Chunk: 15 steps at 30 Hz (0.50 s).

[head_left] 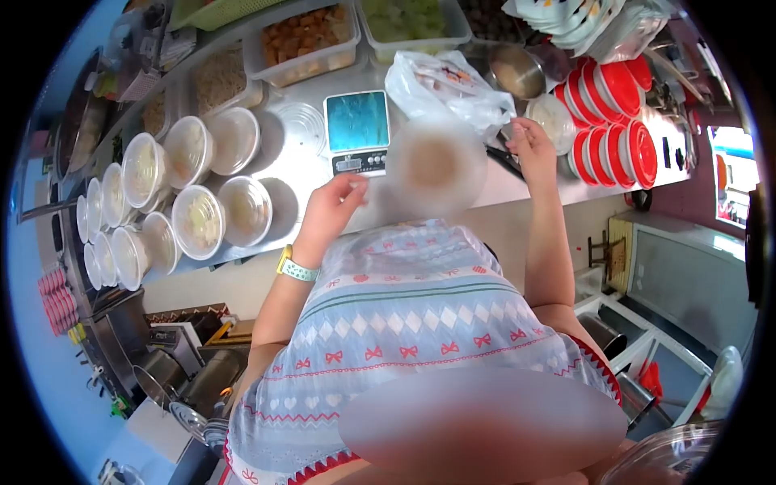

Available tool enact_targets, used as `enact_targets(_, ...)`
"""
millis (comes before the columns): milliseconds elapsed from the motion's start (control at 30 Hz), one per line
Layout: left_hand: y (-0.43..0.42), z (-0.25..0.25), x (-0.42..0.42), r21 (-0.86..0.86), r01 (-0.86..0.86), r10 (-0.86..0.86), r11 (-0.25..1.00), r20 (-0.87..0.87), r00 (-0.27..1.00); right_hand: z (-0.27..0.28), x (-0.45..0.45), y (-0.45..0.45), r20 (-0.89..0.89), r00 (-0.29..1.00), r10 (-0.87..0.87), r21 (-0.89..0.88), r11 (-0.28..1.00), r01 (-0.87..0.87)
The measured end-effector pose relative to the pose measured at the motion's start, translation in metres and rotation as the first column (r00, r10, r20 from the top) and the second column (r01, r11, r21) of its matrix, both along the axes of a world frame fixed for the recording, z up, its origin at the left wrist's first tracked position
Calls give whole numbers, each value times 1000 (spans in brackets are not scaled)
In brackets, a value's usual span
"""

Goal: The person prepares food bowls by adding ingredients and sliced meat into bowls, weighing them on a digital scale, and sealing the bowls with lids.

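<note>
My left hand, its fingers loosely bent with a gap at the thumb, is just below the digital scale and grips nothing visible. To the right of it a round pale shape with a brownish centre is smeared, so I cannot tell what it is. Beyond that shape, my right hand has thumb and fingers drawn together beside a pale round container. Anything between those fingers is too small to make out. A white plastic bag lies crumpled between the scale and my right hand.
Several lidded clear bowls crowd the counter's left side. Red-rimmed bowls stand stacked at right. Along the back are tubs of orange cubes and green pieces, plus a metal bowl. A dark-handled tool lies near my right wrist.
</note>
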<state>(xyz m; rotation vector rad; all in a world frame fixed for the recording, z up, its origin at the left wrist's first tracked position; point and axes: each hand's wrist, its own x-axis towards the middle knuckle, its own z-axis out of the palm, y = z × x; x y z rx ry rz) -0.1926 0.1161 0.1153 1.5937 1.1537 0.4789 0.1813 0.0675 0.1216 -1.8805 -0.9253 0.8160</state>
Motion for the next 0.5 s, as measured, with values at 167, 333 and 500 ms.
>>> enact_targets(167,-14,-5,7,151,-39,31,988,52,998,36,48,-6,242,934,-261,375,914,159)
enact_targets(333,-26,-25,3,247,-68,55,967,59,997,44,72,-43,57,916,-397,602,746,285)
enact_targets(500,-20,-26,-10,-228,59,-83,972,-98,992,22,47,-95,81,917,-391,477,823,309)
